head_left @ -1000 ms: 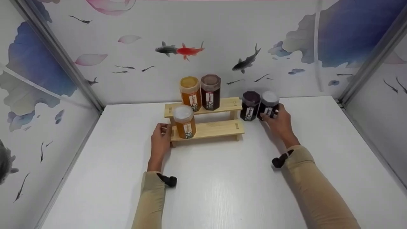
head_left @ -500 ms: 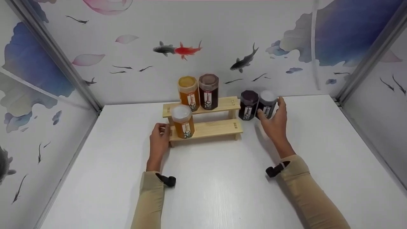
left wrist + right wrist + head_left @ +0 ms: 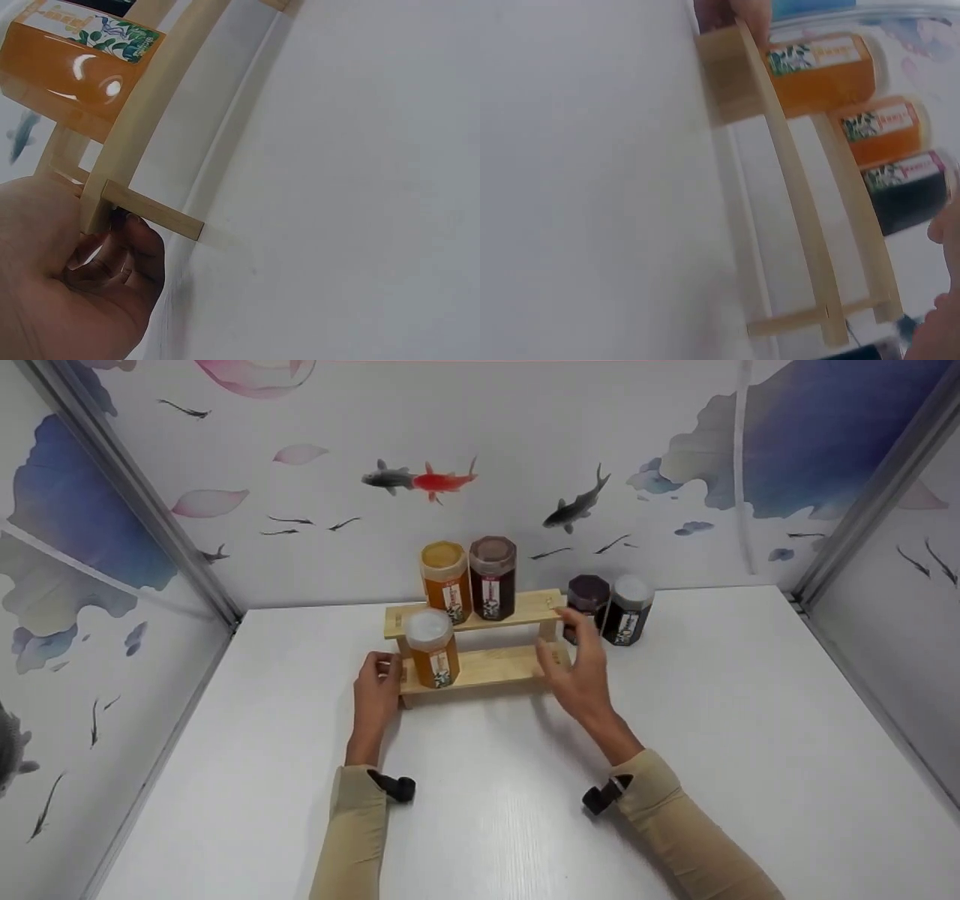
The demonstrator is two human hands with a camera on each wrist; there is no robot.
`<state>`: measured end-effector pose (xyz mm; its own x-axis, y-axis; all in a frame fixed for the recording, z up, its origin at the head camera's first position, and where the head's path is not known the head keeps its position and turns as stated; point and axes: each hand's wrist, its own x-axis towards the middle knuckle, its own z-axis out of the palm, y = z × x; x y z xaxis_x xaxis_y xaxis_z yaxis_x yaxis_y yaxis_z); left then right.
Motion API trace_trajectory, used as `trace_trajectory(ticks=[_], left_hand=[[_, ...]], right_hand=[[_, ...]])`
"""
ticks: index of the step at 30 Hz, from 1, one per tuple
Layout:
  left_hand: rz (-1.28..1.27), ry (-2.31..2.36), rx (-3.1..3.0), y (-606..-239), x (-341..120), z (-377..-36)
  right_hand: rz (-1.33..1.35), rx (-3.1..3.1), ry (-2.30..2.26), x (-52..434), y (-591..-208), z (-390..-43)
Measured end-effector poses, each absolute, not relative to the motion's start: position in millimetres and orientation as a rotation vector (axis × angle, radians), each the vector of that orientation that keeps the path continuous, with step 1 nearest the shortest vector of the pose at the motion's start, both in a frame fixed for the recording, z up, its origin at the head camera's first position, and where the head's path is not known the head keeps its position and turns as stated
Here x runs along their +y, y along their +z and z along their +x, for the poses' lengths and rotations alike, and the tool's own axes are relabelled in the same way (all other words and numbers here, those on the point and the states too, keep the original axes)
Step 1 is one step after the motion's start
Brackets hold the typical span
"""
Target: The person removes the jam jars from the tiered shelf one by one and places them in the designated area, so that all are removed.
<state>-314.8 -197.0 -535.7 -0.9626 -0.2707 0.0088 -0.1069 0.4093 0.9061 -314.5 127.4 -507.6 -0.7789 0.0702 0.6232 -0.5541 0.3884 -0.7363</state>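
A two-tier wooden rack (image 3: 495,664) stands on the white table. Its lower shelf bears an amber jar with a white lid (image 3: 433,656) at the left. Another amber jar (image 3: 448,585) and a dark brown jar (image 3: 493,585) stand side by side on the upper shelf. My left hand (image 3: 377,690) grips the left end of the lower shelf, with fingers curled under it in the left wrist view. Over the rack's right end is my right hand (image 3: 589,682), holding nothing, thumb and fingers spread apart. It partly covers a dark jar with a purple lid (image 3: 588,592).
Beside the purple-lidded jar, a dark jar with a white lid (image 3: 628,611) stands on the table (image 3: 487,795), right of the rack. A painted wall (image 3: 300,562) rises close behind the rack, with side panels at left and right.
My right hand has let go of the white-lidded dark jar and moved left to the rack's right end. My left hand stays on the rack.
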Motion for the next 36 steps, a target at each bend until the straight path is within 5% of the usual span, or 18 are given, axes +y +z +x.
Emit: trace_trajectory(ticks=[16,36], left_hand=[[0.307,-1.576,-2.491,-535.9,-199.6,-316.3],[0.321,-1.577,-2.505,-536.8,-198.0,-315.3]], right_hand=[[0.622,-2.341,1.827,26.6,-515.1,-297.8],[0.478,-2.434,1.577,-1.7,-517.5,-301.3]])
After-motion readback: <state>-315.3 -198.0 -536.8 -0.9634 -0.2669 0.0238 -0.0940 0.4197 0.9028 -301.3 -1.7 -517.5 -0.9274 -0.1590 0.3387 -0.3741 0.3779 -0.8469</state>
